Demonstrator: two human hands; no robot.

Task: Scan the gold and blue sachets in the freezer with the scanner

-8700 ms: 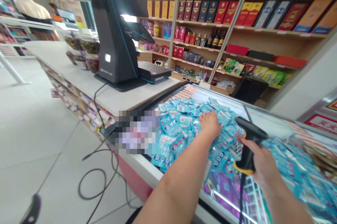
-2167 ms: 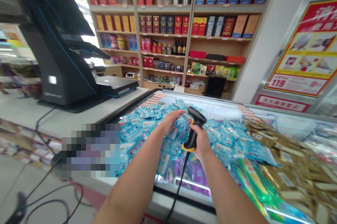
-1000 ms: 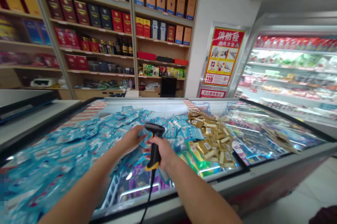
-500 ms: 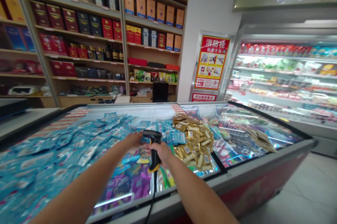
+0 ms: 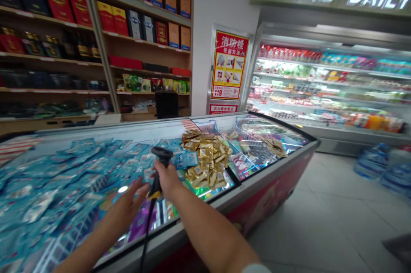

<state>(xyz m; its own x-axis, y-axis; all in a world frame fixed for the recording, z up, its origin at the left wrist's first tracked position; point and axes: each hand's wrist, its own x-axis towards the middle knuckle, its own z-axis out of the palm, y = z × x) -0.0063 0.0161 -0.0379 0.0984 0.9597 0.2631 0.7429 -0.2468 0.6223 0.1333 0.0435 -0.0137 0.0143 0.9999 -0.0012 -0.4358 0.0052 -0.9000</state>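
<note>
My right hand (image 5: 166, 174) grips a black and yellow barcode scanner (image 5: 156, 184) by its handle, its head up and its cable (image 5: 146, 230) hanging down. To the left, beside the scanner's lower end, is my left hand (image 5: 130, 200), its fingers stretched and somewhat apart with nothing in them. Many blue packets (image 5: 73, 166) lie spread over the glass top of a chest freezer (image 5: 205, 209). A heap of gold packets (image 5: 208, 157) sits right of the scanner. One blue packet (image 5: 188, 159) lies flat against the heap's left side.
A few brown packets (image 5: 274, 145) lie farther along the freezer glass. Shelves of boxes (image 5: 138, 25) stand behind. A lit open fridge (image 5: 308, 76) is at the back right, and large blue water bottles (image 5: 369, 161) stand on the tiled floor (image 5: 308, 217).
The view has swung to the right, bringing the water bottles into sight. My left hand has drawn back from the scanner's head toward me. The scanner stays in my right hand.
</note>
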